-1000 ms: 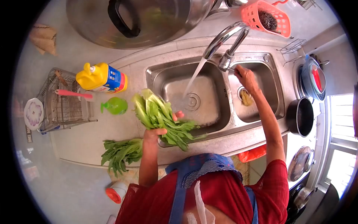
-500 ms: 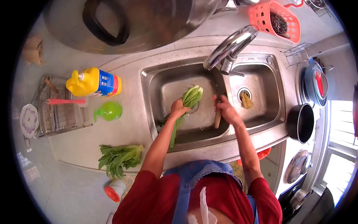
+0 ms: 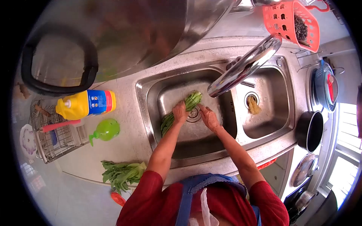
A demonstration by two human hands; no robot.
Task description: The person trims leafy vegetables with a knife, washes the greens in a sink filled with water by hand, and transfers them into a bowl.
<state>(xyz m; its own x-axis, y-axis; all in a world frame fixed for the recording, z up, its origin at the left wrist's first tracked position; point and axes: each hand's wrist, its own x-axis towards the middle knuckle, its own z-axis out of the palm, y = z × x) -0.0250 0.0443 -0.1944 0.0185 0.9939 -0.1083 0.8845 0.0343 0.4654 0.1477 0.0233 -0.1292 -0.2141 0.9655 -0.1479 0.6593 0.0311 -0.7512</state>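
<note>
A bunch of leafy greens [image 3: 193, 100] is in the left basin [image 3: 181, 139], with its pale stem end toward the faucet and its dark leaves trailing to the lower left. My left hand [image 3: 180, 112] is wrapped around its middle. Close to the stem end is my right hand [image 3: 209, 118], its fingers curled above the drain; what they hold, if anything, is hidden. A second bunch of greens [image 3: 122, 174] lies on the counter to the left, near the front edge.
The chrome faucet [image 3: 245, 66] arches over the basin's right side. A yellow bottle [image 3: 86, 105] and a green pump bottle [image 3: 107, 130] stand left, beside a wire rack [image 3: 60, 139]. The right basin holds a yellowish clump [image 3: 253, 106]. A black pot [image 3: 310, 131] sits right, a large lid [image 3: 143, 34] behind.
My right hand has moved left from the divider toward the stem end. The wooden handle seen below it is out of sight. The view has shifted, and the greens are tilted more.
</note>
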